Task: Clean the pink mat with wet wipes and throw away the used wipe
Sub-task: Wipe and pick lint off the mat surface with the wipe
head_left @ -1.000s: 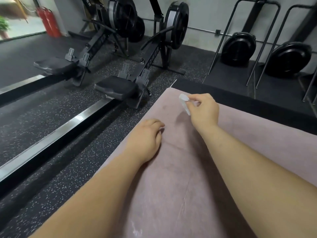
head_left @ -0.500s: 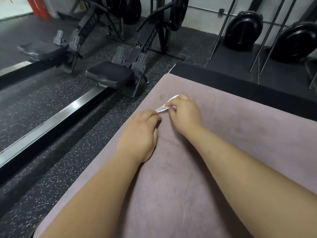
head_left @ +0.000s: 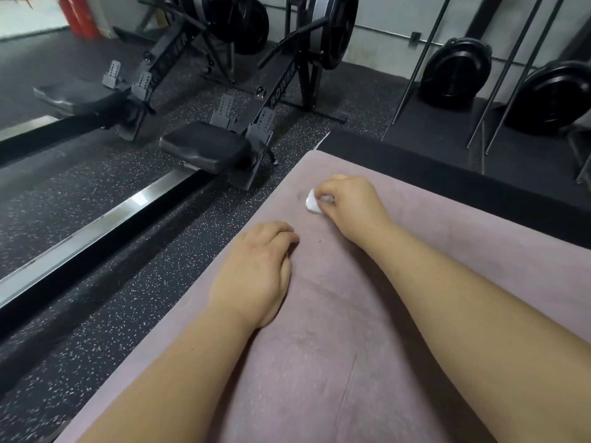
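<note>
Right hand (head_left: pixel 348 203): fingers pinch the wipe (head_left: pixel 312 204) on the mat (head_left: pixel 447 251), moved away from the left fingers.
Left hand (head_left: pixel 256 270): fingers loosely bent together, still resting on mat.

You are over a black rubber floor (head_left: pixel 96 314) flecked with white. The pink mat (head_left: pixel 463 257) lies flat on it, and its far edge meets a plain black mat (head_left: pixel 447 174). Just left of the pink mat stands a rowing machine (head_left: pixel 204 151), with its steel rail (head_left: pixel 96 231) running along the floor toward you. A second rowing machine (head_left: pixel 80 100) stands farther left, and a red cylinder (head_left: pixel 80 14) stands at the far left.
</note>
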A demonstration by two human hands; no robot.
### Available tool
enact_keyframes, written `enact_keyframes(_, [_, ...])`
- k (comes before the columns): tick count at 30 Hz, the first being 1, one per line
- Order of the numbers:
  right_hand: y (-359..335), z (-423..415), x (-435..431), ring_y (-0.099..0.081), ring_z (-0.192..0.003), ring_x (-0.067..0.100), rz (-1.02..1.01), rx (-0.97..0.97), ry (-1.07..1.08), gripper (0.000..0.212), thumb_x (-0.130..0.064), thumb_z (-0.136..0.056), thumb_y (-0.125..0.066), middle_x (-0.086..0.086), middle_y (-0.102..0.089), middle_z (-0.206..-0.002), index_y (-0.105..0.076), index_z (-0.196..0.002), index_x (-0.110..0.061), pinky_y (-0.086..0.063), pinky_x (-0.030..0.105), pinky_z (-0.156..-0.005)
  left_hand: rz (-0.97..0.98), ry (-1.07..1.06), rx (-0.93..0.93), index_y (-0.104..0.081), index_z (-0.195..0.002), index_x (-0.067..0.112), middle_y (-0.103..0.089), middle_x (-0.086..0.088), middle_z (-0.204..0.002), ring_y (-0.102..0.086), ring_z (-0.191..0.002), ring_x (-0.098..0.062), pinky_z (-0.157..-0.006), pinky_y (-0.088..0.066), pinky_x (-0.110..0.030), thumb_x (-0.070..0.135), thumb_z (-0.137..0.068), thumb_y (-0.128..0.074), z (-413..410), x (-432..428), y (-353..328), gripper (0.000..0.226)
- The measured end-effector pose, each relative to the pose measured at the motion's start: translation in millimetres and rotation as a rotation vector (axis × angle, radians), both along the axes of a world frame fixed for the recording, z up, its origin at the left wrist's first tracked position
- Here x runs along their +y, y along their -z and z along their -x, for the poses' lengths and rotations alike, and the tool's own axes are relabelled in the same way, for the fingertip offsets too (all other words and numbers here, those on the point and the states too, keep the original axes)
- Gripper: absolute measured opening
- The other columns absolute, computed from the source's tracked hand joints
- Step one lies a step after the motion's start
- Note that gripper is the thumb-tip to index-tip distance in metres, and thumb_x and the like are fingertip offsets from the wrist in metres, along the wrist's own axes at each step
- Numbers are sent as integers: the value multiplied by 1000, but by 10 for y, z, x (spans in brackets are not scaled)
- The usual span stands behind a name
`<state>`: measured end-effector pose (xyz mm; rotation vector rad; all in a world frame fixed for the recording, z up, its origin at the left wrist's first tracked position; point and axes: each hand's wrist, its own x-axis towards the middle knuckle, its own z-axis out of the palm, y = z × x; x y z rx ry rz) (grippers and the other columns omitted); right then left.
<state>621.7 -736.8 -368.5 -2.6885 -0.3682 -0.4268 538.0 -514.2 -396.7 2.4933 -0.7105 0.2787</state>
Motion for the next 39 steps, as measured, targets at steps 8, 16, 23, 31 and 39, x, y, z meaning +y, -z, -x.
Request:
enact_keyframes(8, [-153,-399,27,-55,-75,29,32,52,436,22,2,-76,-53,6,-55,-91,-67,-75,-15,-35,30,-61,-6,-20,-3,-66,-125,20,-59,6,-133,-54,-124,-20,-110,-42,-38,23,-93,-42,-12,-2,15,40])
enact_keyframes(16, [-6,-297,219,-64,-101,29,9,89,346,34,-6,-89,-56,8,-69,-114,-77,-112,-20,-52,34,-86,-50,-47,-6,-62,-129,22,-55,5,-139,-51,-127,-21,-110,-39,-36,23,-97,-44,-18,-12,27,37])
enact_keyframes(23, [8,-39,299,-67,-87,10,-191,164,-238,20,-16,-87,-76,-8,-72,-97,-80,-104,-26,-53,23,-81,-104,-50,0,-60,-136,24,-52,4,-148,-48,-136,-22,-112,-39,-41,31,-99,-41,-26,-16,45,42])
enact_keyframes(31, [-44,-549,-32,-67,-80,21,86,-38,-58,39,-41,-84,-46,-2,-70,-89,-80,-87,-22,-51,32,-68,-92,-55,2,-58,-135,26,-51,8,-146,-49,-134,-19,-112,-38,-39,30,-100,-43,-19,-7,31,38])
enact_keyframes(39, [-221,-943,-118,-64,-102,30,-8,58,372,34,-13,-80,-72,2,-65,-117,-77,-110,-29,-46,30,-81,-82,-71,10,-58,-135,27,-50,10,-147,-47,-135,-16,-113,-36,-35,28,-102,-47,-20,-13,32,35])
